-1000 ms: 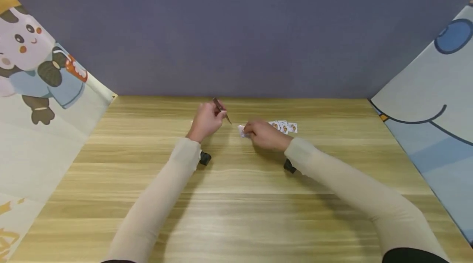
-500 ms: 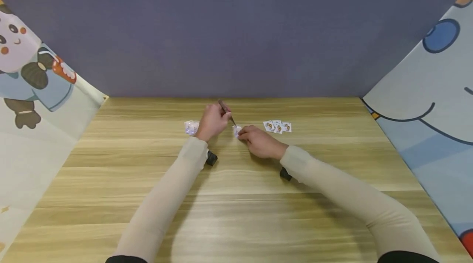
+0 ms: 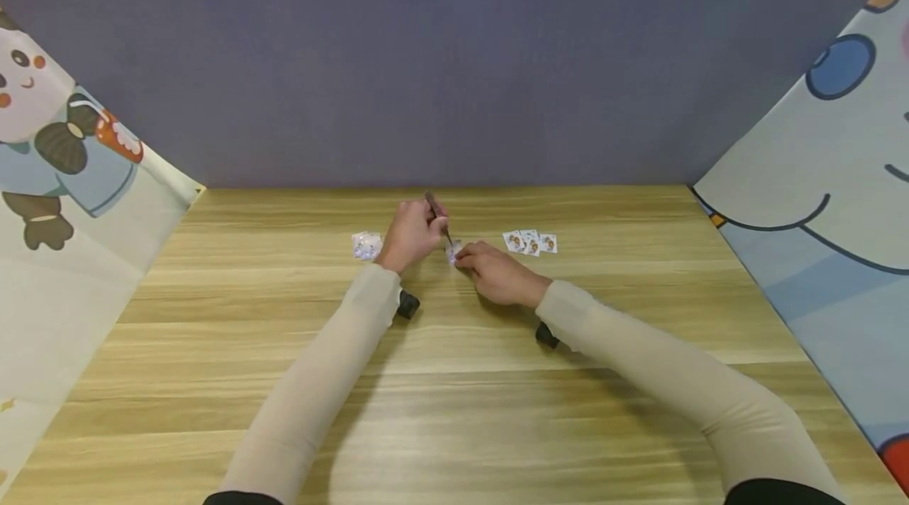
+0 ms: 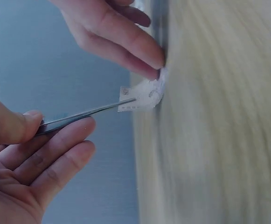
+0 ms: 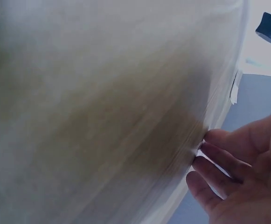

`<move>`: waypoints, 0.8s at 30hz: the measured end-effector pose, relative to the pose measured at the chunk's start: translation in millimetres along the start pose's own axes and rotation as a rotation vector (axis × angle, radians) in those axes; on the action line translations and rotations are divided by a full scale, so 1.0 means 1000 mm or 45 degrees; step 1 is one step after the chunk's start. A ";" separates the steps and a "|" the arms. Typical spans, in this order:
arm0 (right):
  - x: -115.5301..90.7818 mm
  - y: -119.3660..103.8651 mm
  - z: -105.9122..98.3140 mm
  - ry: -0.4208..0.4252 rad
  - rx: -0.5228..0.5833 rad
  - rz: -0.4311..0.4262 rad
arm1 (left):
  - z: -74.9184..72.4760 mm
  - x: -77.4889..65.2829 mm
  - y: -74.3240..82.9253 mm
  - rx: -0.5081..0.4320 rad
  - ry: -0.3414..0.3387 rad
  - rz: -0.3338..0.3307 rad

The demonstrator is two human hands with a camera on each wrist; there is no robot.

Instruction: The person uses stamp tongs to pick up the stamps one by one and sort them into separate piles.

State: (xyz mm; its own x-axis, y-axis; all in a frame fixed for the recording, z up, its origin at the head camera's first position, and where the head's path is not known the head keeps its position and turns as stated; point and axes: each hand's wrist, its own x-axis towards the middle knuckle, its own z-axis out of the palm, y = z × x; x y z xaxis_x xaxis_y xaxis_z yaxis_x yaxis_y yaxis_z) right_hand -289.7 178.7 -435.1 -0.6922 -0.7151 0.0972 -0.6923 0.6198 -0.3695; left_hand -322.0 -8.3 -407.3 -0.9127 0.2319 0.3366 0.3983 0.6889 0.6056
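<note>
My left hand (image 3: 412,235) holds a pair of tweezers (image 4: 63,122) between thumb and fingers. In the left wrist view the tweezers' tip lies over a postage stamp (image 4: 143,95) with perforated edges and small print. A shiny clear sleeve (image 4: 161,85) shows at the stamp's far end. Fingertips of my right hand (image 3: 501,272) pinch this sleeve near the tabletop, partly hiding it. In the right wrist view the right thumb and fingers (image 5: 219,175) come together at a small glossy edge.
To the left on the wooden table (image 3: 440,410) lies a small pile of shiny sleeves (image 3: 365,245). Several loose stamps (image 3: 531,242) with orange pictures overlap on the right. A dark grey panel (image 3: 447,63) rises behind the table, with cartoon-printed panels at both sides.
The right hand has brought the sleeve left, away from the loose stamps. The left hand has moved slightly right, and the tweezers' tip now reaches the stamp at the sleeve.
</note>
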 end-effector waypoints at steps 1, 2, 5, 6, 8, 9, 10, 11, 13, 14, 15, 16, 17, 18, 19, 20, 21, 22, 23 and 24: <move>0.000 -0.001 0.000 0.019 0.009 0.003 | -0.002 -0.001 0.001 -0.007 0.000 -0.004; 0.000 -0.001 0.000 0.042 0.013 0.009 | -0.005 -0.002 0.001 -0.018 0.001 -0.007; -0.001 -0.004 -0.002 0.133 0.036 0.031 | -0.014 -0.004 0.003 -0.076 -0.002 -0.039; -0.001 -0.005 -0.003 0.163 0.047 0.034 | -0.017 -0.005 0.003 -0.101 -0.003 -0.051; -0.001 -0.006 -0.005 0.197 0.058 0.047 | -0.025 -0.007 0.002 -0.149 -0.005 -0.074; 0.000 -0.007 -0.006 0.204 0.066 0.051 | -0.029 -0.008 0.001 -0.171 -0.006 -0.084; 0.001 -0.008 -0.007 0.205 0.071 0.046 | -0.034 -0.010 0.000 -0.179 0.000 -0.089; 0.003 -0.010 -0.007 0.201 0.076 0.042 | -0.040 -0.011 -0.002 -0.187 0.004 -0.094; 0.007 -0.013 -0.006 0.193 0.085 0.031 | -0.049 -0.014 -0.005 -0.187 0.018 -0.095; 0.009 -0.014 -0.005 0.192 0.086 0.026 | -0.054 -0.015 -0.006 -0.180 0.030 -0.091; 0.011 -0.016 -0.004 0.194 0.091 0.014 | -0.059 -0.016 -0.008 -0.168 0.042 -0.084; 0.013 -0.018 -0.004 0.196 0.090 0.002 | -0.063 -0.017 -0.009 -0.155 0.051 -0.080; 0.016 -0.021 -0.002 0.196 0.090 -0.009 | -0.067 -0.018 -0.011 -0.147 0.060 -0.076; 0.018 -0.023 -0.002 0.194 0.089 -0.020 | -0.071 -0.019 -0.012 -0.135 0.073 -0.069; 0.021 -0.026 -0.001 0.186 0.085 -0.026 | -0.075 -0.020 -0.013 -0.125 0.080 -0.072; 0.023 -0.029 0.000 0.180 0.086 -0.033 | -0.079 -0.022 -0.015 -0.118 0.083 -0.081; 0.026 -0.032 0.001 0.173 0.087 -0.045 | -0.083 -0.023 -0.016 -0.116 0.083 -0.090; 0.029 -0.035 0.002 0.164 0.085 -0.054 | -0.087 -0.025 -0.018 -0.115 0.087 -0.101; 0.032 -0.038 0.002 0.157 0.087 -0.064 | -0.090 -0.026 -0.019 -0.110 0.094 -0.108; 0.035 -0.041 0.003 0.150 0.089 -0.072 | -0.093 -0.027 -0.021 -0.109 0.099 -0.118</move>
State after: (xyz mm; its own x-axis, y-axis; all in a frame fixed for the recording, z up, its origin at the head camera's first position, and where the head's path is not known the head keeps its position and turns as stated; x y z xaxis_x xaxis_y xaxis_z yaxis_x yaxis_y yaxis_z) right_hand -285.0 127.7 -419.1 -0.6743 -0.7031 0.2258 -0.7179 0.5525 -0.4235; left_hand -297.0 -93.1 -361.8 -0.9374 0.1139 0.3291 0.3221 0.6430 0.6949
